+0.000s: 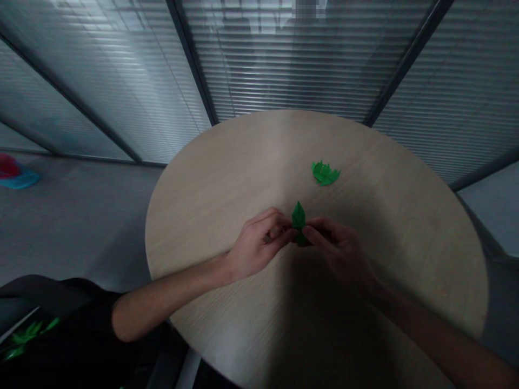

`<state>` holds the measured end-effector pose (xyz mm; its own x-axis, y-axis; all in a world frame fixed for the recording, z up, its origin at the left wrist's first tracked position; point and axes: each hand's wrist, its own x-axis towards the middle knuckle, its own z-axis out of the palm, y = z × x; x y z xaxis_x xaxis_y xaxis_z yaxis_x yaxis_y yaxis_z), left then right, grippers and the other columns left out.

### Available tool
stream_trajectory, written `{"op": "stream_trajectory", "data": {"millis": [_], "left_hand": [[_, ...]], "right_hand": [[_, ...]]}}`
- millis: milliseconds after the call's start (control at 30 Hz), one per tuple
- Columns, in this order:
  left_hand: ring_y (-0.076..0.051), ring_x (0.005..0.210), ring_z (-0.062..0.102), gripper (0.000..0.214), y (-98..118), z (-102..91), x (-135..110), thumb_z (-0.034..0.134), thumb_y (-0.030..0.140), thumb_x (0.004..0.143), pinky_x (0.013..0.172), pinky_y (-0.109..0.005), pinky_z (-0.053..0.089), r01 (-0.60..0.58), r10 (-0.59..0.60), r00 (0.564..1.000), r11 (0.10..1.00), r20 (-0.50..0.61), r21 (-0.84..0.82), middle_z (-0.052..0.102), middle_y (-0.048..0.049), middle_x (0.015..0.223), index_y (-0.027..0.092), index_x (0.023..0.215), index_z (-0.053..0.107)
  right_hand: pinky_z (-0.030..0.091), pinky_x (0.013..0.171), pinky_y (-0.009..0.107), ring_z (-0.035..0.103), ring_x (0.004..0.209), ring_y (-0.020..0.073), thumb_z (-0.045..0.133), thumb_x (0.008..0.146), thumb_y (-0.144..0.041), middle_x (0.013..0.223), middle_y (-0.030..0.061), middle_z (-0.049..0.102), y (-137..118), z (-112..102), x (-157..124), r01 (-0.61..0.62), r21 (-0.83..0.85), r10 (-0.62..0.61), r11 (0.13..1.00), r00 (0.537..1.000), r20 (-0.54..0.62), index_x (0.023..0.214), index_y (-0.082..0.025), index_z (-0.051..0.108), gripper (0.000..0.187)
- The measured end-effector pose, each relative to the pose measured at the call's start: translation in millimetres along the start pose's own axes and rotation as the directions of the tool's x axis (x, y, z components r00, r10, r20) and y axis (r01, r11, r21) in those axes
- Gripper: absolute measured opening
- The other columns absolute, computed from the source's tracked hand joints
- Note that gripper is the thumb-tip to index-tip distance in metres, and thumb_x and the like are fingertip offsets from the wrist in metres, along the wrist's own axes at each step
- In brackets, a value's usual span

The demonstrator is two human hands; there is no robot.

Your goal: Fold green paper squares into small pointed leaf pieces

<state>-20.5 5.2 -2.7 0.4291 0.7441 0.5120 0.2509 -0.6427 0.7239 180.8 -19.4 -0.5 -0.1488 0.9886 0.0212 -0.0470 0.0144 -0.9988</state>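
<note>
Between my two hands, above the middle of the table, is a small green folded paper piece [299,216] with a pointed, leaf-like top. My left hand [259,240] pinches its left side between thumb and fingers. On the right side my right hand [336,243] grips it the same way, with the thumb in front. Its lower part is partly covered by my fingertips. Farther back on the table lies a green spiky paper piece [325,173], which neither hand touches.
The round wooden table [211,178] reaches almost to a glass partition with blinds [284,70]. A dark chair [48,286] stands at the lower left. On the floor at far left lies a red and blue item [18,173]. My shadow darkens the table's near right part.
</note>
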Motion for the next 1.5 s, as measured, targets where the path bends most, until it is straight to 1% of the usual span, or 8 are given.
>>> {"op": "stream_trajectory", "data": {"millis": [167,300,467,567,900,1133,1333,1500], "left_hand": [[-0.011,0.066,0.057,0.013,2.9,-1.0,-0.7,0.062,0.023,0.102,0.057,-0.022,0.046,0.073,-0.073,0.997,0.997,0.008,-0.022,0.063,-0.0031,0.082,0.014,0.097,0.07],[-0.009,0.061,0.06,0.019,4.6,0.1,-1.6,0.058,0.028,0.104,0.053,-0.02,0.048,0.167,-0.163,0.986,0.98,0.044,-0.108,0.064,-0.0038,0.083,0.014,0.098,0.069],[-0.01,0.056,0.062,0.022,5.5,1.5,-1.9,0.056,0.03,0.104,0.051,-0.019,0.048,0.26,-0.246,0.964,0.95,0.099,-0.175,0.066,-0.002,0.071,0.014,0.092,0.064],[-0.01,0.054,0.061,0.02,6.4,1.8,-1.7,0.056,0.028,0.104,0.05,-0.018,0.046,0.269,-0.251,0.961,0.945,0.112,-0.186,0.066,-0.0003,0.064,0.014,0.094,0.064],[-0.009,0.052,0.059,0.022,6.2,3.3,-1.0,0.055,0.031,0.104,0.048,-0.018,0.043,0.3,-0.276,0.952,0.927,0.131,-0.225,0.066,-0.0002,0.062,0.014,0.093,0.064],[-0.011,0.053,0.064,0.022,7.5,4.4,0.5,0.059,0.035,0.101,0.049,-0.019,0.047,0.357,-0.327,0.933,0.893,0.149,-0.272,0.067,-0.0005,0.062,0.014,0.097,0.061],[-0.011,0.052,0.062,0.022,9.0,5.6,0.1,0.06,0.035,0.1,0.048,-0.018,0.045,0.408,-0.373,0.913,0.857,0.168,-0.316,0.066,-0.0004,0.061,0.015,0.093,0.06],[-0.011,0.053,0.061,0.023,7.2,5.3,-2.3,0.062,0.036,0.099,0.047,-0.018,0.044,0.402,-0.375,0.915,0.871,0.147,-0.282,0.065,-0.0005,0.062,0.016,0.088,0.059]], "right_hand": [[0.062,0.072,0.029,0.073,0.075,0.0167,0.076,0.089,-0.046,0.083,0.0039,0.078,-1.8,-1.8,0.8,0.01,-0.037,-0.009,0.999,0.999,0.04,0.089,-0.02,0.079,0.026],[0.063,0.073,0.031,0.074,0.074,0.0173,0.078,0.086,-0.044,0.082,0.0029,0.078,-3.0,-2.4,1.7,0.019,-0.037,-0.018,0.999,0.999,0.032,0.089,-0.021,0.079,0.023],[0.065,0.074,0.033,0.076,0.075,0.0189,0.08,0.084,-0.041,0.085,0.0035,0.08,-4.5,-3.9,1.7,0.0,-0.022,0.0,1.0,1.0,0.018,0.092,-0.022,0.079,0.02],[0.066,0.074,0.033,0.077,0.076,0.0192,0.081,0.083,-0.038,0.085,0.0038,0.081,-4.3,-5.1,1.7,-0.004,-0.022,0.004,1.0,1.0,0.006,0.091,-0.022,0.079,0.018],[0.066,0.074,0.035,0.077,0.076,0.0205,0.079,0.085,-0.037,0.085,0.0048,0.081,-2.1,-4.0,1.7,0.017,-0.069,-0.018,0.998,1.0,-0.017,0.092,-0.021,0.079,0.018],[0.064,0.071,0.032,0.076,0.074,0.0197,0.078,0.085,-0.037,0.081,0.0041,0.079,-2.6,-2.5,-0.2,-0.001,-0.054,-0.001,0.999,1.0,-0.027,0.088,-0.021,0.077,0.016],[0.063,0.07,0.03,0.074,0.074,0.0179,0.077,0.087,-0.039,0.083,0.0042,0.078,-3.6,-3.2,-1.2,-0.031,-0.064,0.033,0.997,0.999,0.029,0.091,-0.019,0.074,0.021],[0.063,0.07,0.029,0.074,0.075,0.0171,0.075,0.09,-0.042,0.084,0.0044,0.078,-6.6,-3.8,0.0,-0.04,-0.019,0.042,0.999,0.995,0.088,0.092,-0.019,0.075,0.023]]}}
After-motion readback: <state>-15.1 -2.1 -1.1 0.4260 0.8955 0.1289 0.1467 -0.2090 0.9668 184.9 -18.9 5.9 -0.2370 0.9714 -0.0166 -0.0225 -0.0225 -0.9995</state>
